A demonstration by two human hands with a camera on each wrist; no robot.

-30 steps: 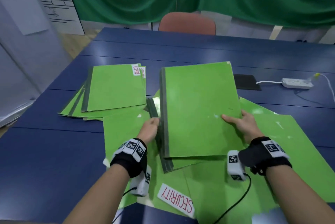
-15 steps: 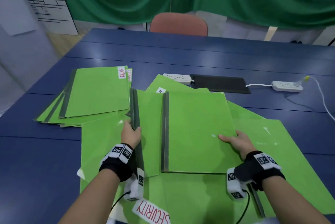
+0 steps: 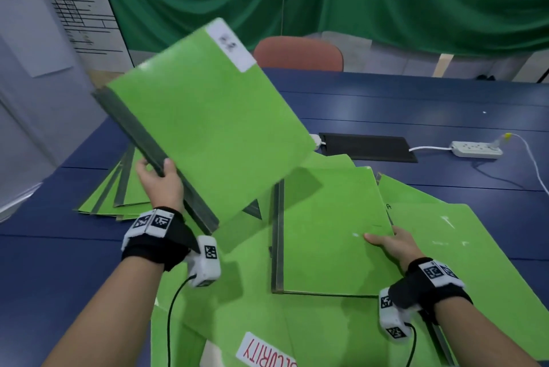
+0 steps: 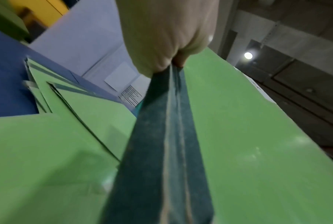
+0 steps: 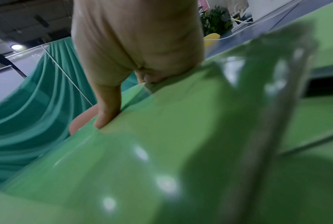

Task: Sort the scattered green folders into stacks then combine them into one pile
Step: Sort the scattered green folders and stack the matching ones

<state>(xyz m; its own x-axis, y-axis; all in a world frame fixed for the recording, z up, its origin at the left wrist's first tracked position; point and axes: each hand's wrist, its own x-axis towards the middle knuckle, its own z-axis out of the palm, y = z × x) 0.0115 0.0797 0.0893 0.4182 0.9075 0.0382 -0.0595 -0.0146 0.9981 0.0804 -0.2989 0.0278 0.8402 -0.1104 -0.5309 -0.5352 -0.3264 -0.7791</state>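
Our left hand (image 3: 160, 185) grips a raised green folder (image 3: 208, 117) by its dark spine. Our right hand (image 3: 392, 243) pinches the middle stack (image 3: 329, 233) on the blue surface (image 3: 59, 248). We judge the fanned left stack (image 3: 118, 191) comes next.

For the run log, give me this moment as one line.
left hand: grips raised folder by spine | right hand: holds flat folder edge | left stack: on table

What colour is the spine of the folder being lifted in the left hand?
Dark grey-green, on the lifted folder; the left wrist view shows it best.
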